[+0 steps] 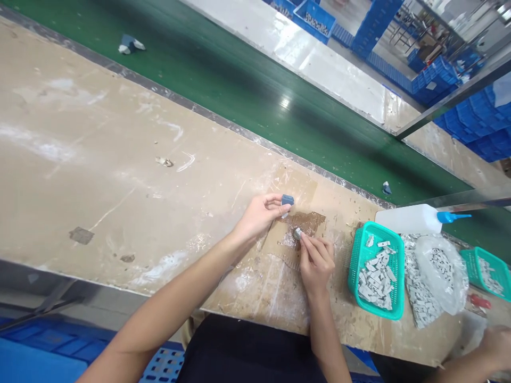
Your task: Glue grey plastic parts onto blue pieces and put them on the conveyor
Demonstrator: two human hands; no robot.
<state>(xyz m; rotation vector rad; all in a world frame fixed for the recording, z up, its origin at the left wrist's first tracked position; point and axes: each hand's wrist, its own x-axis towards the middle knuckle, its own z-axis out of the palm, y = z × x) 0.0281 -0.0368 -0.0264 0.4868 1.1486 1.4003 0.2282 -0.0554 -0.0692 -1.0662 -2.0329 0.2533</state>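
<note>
Two hands: blue block point(287, 200), grey piece point(297, 232)

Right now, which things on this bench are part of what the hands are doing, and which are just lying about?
In use:
left hand pinching a small blue part
right hand pressing a small grey piece onto the cardboard pad
green basket of grey pieces

Lying about:
white squeeze bottle
plastic bag of pieces
blue-and-white part on the green belt

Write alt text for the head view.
Left hand pinches a small blue part while the right hand presses a small grey piece onto a cardboard patch; a teal basket of grey pieces sits to the right.
</note>
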